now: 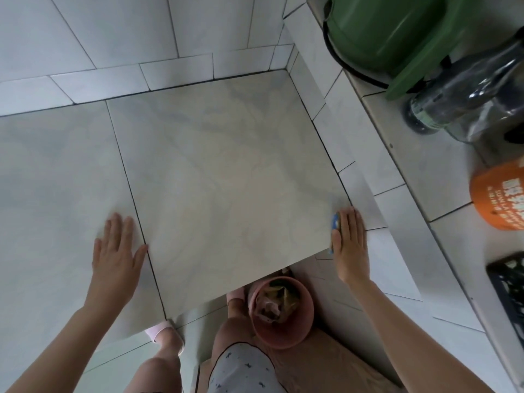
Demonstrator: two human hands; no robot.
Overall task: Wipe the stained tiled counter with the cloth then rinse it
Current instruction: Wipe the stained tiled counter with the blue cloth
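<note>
The tiled counter (221, 165) is a pale marbled surface with dark grout lines, ending at a front edge near me. My left hand (117, 251) lies flat on it with fingers spread, by a grout line. My right hand (350, 239) presses flat on a blue cloth (335, 221) at the counter's right front corner, beside the low tiled wall. Only a strip of the cloth shows beside my fingers; the rest is hidden under the hand.
A raised tiled ledge (411, 171) on the right carries a green bucket (391, 35), a dark plastic bottle (465, 100), an orange container (499, 197) and a black crate (507, 279). Below the counter edge stands a pink bin (280, 313) with rubbish, next to my slippered feet.
</note>
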